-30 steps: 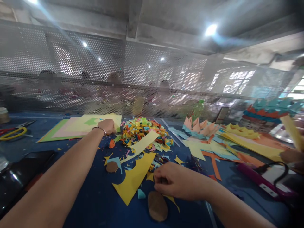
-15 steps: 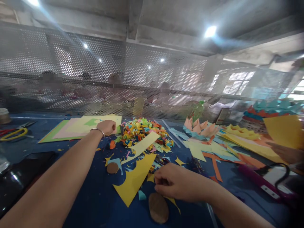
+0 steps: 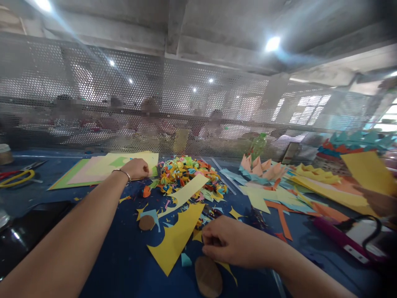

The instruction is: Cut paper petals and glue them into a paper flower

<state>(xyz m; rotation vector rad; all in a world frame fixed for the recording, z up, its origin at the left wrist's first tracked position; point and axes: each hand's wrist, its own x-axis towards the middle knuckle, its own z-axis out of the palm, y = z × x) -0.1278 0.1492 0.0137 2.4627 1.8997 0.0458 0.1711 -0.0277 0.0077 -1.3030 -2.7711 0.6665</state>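
My left hand (image 3: 136, 169), a bangle at its wrist, rests at the right edge of a stack of coloured paper sheets (image 3: 89, 171), fingers curled in; anything inside them is hidden. My right hand (image 3: 225, 241) is closed too, low over the table, its thumb and fingers drawn together around something I cannot make out. A dark object (image 3: 212, 211) lies just behind its knuckles. Beside it are a scalloped yellow paper offcut (image 3: 178, 238) and a brown oval piece (image 3: 208, 276). A smaller brown disc (image 3: 147, 223) lies on a blue paper scrap.
A heap of small coloured paper pieces (image 3: 192, 171) sits mid-table. Scissors with yellow handles (image 3: 18, 180) lie at left, near a black glossy item (image 3: 34, 231). Pointed paper strips (image 3: 263, 167) and a purple case (image 3: 341, 242) are on the right. Another person's hand (image 3: 376, 200) holds yellow paper.
My left hand has shifted slightly left and down along the paper stack's edge. My right hand stays almost in place. The view has tilted a little.
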